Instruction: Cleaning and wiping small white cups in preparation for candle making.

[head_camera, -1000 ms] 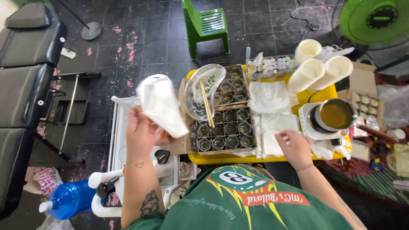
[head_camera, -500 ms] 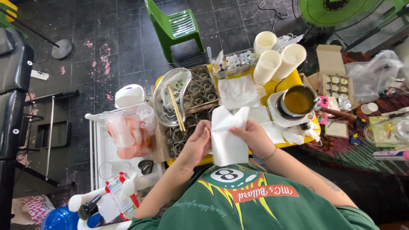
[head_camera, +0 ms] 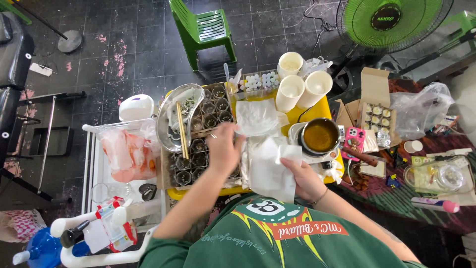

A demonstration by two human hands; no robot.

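Partly hidden tray (head_camera: 198, 191) under left hand (head_camera: 224, 149)

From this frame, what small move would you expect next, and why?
Probably the left hand lowers to the small cups in the tray beneath it. It hovers over them, while the right hand holds a white sheet beside them, apparently ready to receive something.

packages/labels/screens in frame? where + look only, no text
Cardboard box: right of the yellow tray, brown, flaps open, small round pieces inside.
Fan badge: top right, dark round disc at the centre of the green fan.
Carton: bottom left on the white rack, red and white, upright.
Phone case: beside the pot, pink, patterned.
Screens: none seen.
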